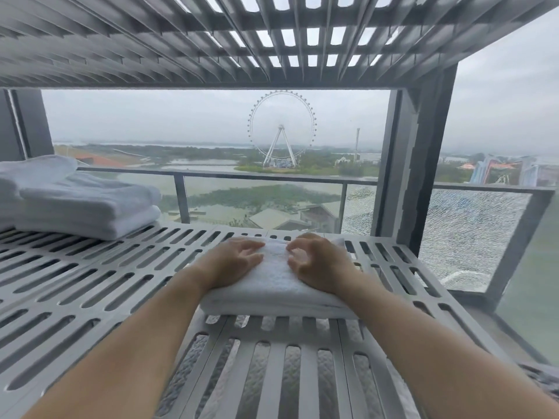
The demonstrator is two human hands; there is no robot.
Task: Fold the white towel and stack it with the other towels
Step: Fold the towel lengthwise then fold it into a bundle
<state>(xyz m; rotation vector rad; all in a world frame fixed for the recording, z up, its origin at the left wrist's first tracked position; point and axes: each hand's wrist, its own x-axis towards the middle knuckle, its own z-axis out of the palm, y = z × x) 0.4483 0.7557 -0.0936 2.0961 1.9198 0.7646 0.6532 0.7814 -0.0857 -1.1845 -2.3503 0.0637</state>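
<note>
Head view. Folded towel [276, 287] lies flat on the slatted shelf [90, 282], near frame centre, long edge facing the person.

Left hand [234, 261]: rests palm-down on the towel's 9 o'clock half, fingers loosely extended and slightly spread, tips pointing toward 2 o'clock. Nothing gripped.

Right hand [317, 266]: rests on the towel's 3 o'clock half, heel on the cloth, fingers curled narrow, thumb and forefinger nearly forming a ring, tips at the towel top. Cannot tell whether cloth is pinched between them.

The two hands' fingertips are near each other, not touching.

Stack [87, 207] of white folded towels sits on the same shelf at 10 o'clock from the towel, well apart from it.

Beyond the shelf, at 12 o'clock: railing [242, 173], then a Ferris wheel [282, 128]. At 3 o'clock: a cracked pane [469, 237].
</note>
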